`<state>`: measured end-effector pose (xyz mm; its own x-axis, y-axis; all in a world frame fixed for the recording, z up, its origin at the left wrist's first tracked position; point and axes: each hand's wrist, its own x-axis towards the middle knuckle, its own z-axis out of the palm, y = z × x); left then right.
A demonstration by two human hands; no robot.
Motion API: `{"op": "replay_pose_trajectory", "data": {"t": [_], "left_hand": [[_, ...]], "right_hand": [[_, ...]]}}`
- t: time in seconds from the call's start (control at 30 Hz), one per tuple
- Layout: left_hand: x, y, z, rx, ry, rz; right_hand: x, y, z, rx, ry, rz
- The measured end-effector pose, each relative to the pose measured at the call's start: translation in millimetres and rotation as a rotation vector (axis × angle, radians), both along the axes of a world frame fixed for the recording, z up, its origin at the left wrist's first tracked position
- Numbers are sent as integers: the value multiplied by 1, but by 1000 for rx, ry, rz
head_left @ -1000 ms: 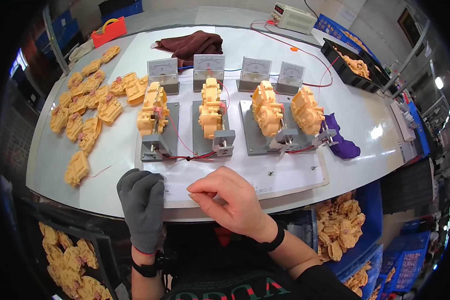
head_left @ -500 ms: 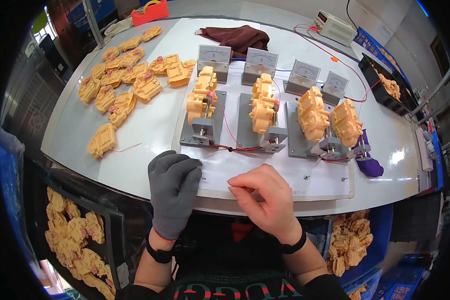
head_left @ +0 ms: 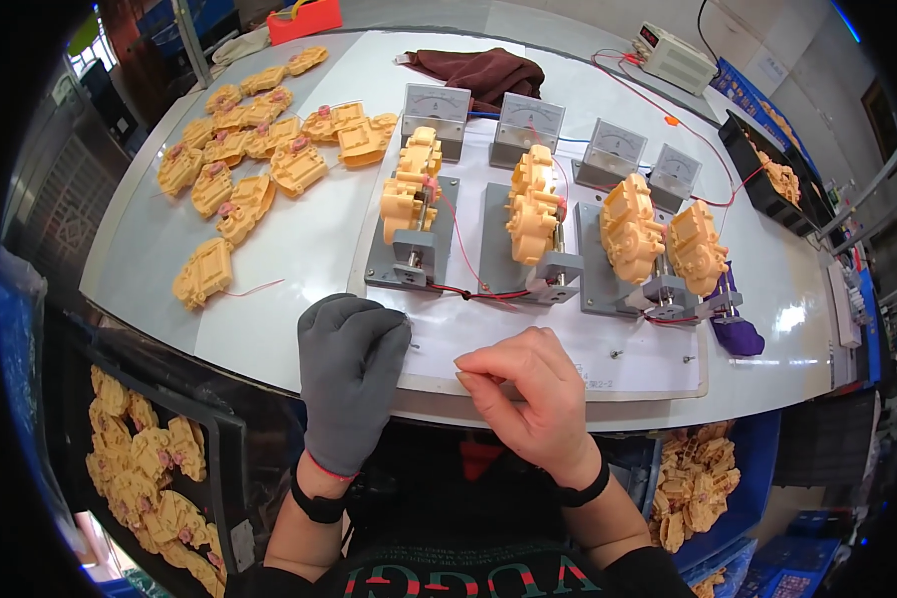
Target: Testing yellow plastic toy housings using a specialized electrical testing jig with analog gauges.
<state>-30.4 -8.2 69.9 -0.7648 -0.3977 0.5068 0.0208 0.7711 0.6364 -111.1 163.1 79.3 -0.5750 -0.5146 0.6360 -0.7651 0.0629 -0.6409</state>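
Note:
My left hand (head_left: 349,364), in a grey glove, rests at the front edge of the white board (head_left: 448,349), fingers curled in and nothing showing in them. Beside it my bare right hand (head_left: 528,389) has thumb and forefinger brought together, with nothing visible between them. Beyond both hands stands a row of grey test stands (head_left: 384,261), each bearing a yellow plastic gear housing (head_left: 534,204). An analog panel meter (head_left: 531,123) stands behind each one. Red and black wires (head_left: 483,295) run along the stands' fronts. A small screw (head_left: 415,346) shows by my gloved fingertips.
Several yellow housings (head_left: 296,166) lie at the left of the table. More fill a black bin (head_left: 231,468) at lower left and a blue bin (head_left: 762,468) at lower right. A brown cloth (head_left: 478,75), a power supply (head_left: 676,55) and a purple cloth (head_left: 740,337) lie farther around.
The stands and meters sit slightly farther right in the picture. My left hand has shifted a little; my right hand has hardly moved, and both stay closed.

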Motion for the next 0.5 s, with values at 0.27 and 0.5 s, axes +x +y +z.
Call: {"op": "replay_pose_trajectory", "data": {"t": [0.27,0.5], "left_hand": [[-2,2,0,19,1,47],[2,-4,0,-20,32,6]], "right_hand": [[-1,-2,0,-10,32,-7],[2,-15,5,-114,-66,34]]}}
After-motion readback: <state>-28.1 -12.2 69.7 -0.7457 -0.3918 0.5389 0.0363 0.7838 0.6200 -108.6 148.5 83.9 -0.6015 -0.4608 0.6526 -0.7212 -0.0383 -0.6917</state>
